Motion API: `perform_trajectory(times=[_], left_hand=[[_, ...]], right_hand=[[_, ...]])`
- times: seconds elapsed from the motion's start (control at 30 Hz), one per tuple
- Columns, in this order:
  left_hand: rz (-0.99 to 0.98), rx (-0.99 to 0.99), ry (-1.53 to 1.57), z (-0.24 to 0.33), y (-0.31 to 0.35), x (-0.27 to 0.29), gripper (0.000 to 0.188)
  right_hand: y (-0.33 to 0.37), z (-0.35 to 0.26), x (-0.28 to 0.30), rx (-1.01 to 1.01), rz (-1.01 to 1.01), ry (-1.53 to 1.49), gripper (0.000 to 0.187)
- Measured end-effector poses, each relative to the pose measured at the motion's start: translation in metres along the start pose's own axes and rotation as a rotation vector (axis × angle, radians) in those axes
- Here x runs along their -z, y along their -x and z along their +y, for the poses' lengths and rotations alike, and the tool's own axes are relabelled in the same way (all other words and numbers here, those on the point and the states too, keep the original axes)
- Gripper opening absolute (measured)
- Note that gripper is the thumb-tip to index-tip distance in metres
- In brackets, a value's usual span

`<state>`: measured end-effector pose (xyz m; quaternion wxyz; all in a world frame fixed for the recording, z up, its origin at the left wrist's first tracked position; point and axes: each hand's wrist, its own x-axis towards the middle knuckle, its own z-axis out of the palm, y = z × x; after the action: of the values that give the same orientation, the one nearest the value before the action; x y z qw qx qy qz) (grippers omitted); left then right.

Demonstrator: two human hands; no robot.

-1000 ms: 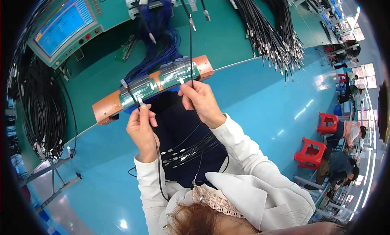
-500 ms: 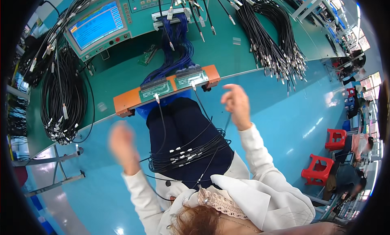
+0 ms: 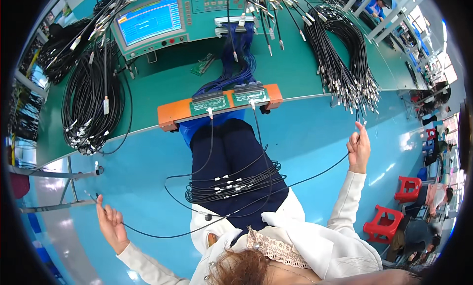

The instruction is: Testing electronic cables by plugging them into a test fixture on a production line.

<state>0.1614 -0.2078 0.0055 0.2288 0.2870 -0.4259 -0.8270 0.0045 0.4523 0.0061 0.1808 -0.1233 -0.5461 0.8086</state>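
Note:
A black cable [image 3: 162, 236] runs in a long sagging curve across my lap, one end in each hand. Out to the left, my left hand [image 3: 113, 225] pinches it near its tip, index finger extended along it. My right hand [image 3: 359, 148], raised at the right near the table edge, is closed on the other end, whose small light connector [image 3: 364, 122] shows above the fingers. A coiled bundle of black cables [image 3: 236, 186] with white tags lies on my thighs. Two other cables hang from the green circuit boards [image 3: 209, 103] on an orange bar [image 3: 176, 113].
A tester with a lit screen [image 3: 150, 22] stands on the green table [image 3: 290, 73]. Blue-black ribbon wires [image 3: 230, 68] link it to the boards. Black cable bundles [image 3: 93, 98] hang at the left; another bundle [image 3: 345, 58] hangs over the right edge. Red stools [image 3: 383, 224] stand at right.
My hands have spread far apart, the left down and outward, the right outward. A cable now stretches between them over my lap. The view has shifted, so the table appears further right.

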Motion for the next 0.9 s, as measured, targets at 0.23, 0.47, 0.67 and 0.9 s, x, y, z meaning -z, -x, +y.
perform_trajectory(times=[0.23, 0.47, 0.67, 0.9], left_hand=[[-0.128, -0.037, -0.387, -0.022, 0.019, -0.086, 0.018], [-0.364, -0.255, -0.955, -0.078, 0.043, -0.161, 0.020], [-0.455, -0.708, -1.205, -0.136, 0.045, -0.203, 0.016], [-0.444, -0.766, -1.461, -0.175, 0.053, -0.213, 0.016]], right_hand=[[0.006, 0.013, -0.045, -0.100, -0.031, 0.211, 0.018], [0.039, 0.038, -0.129, -0.097, -0.267, 0.580, 0.017], [0.054, 0.081, -0.173, 0.145, -0.410, 0.873, 0.021], [0.055, 0.113, -0.198, 0.079, -0.485, 0.873, 0.026]])
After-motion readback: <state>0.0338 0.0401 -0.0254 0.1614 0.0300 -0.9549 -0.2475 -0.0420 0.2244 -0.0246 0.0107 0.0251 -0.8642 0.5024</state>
